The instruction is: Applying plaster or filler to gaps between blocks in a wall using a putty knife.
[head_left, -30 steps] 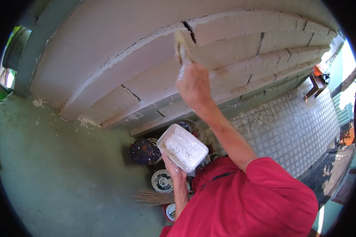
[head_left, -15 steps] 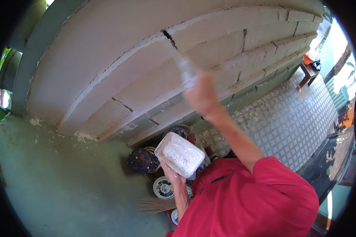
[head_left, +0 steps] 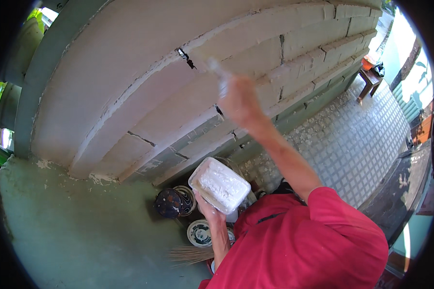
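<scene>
White tray [head_left: 238, 199] clasped in the left hand [head_left: 209, 209], right hand [head_left: 241, 102] clamped round a blurred brush [head_left: 216, 68] near the far wall [head_left: 144, 65], where light, even strokes should serve best.

Checkered tile floor [head_left: 337, 135], brown wooden bench [head_left: 371, 78].

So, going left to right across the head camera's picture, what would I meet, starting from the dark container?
Dark container, left hand, right hand, wooden stool. The tray and blurred brush overlap the hands' span, so they are left out.
</scene>
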Demonstrator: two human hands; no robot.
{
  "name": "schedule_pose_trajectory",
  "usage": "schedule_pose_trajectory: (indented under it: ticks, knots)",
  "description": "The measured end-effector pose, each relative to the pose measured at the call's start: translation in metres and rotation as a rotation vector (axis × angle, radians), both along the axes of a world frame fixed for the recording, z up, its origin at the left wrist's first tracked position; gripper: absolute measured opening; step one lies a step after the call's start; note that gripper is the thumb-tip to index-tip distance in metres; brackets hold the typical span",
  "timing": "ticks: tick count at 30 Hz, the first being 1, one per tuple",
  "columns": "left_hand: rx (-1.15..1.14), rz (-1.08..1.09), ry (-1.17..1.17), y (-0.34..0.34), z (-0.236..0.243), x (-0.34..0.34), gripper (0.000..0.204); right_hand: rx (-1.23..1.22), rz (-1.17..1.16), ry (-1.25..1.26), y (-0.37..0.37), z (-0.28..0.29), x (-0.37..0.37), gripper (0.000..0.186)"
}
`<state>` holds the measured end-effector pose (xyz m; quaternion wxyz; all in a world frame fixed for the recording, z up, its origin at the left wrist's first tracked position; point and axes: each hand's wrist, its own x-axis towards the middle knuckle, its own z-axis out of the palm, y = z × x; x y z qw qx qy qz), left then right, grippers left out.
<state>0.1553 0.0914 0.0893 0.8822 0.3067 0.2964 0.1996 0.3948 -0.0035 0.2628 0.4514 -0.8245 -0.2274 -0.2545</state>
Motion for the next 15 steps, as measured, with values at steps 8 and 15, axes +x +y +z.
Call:
schedule_pose_trajectory:
  ticks: [8,15]
  knots:
    - [-0.006,-0.053,-0.036,-0.022,0.011,0.008,0.057,-0.09,-0.148,0.076,0.0,0.006,0.023,0.03]
    - [-0.008,-0.049,-0.035,-0.025,0.017,0.007,0.057,-0.015,-0.046,0.129,-0.026,-0.004,0.016,0.017]
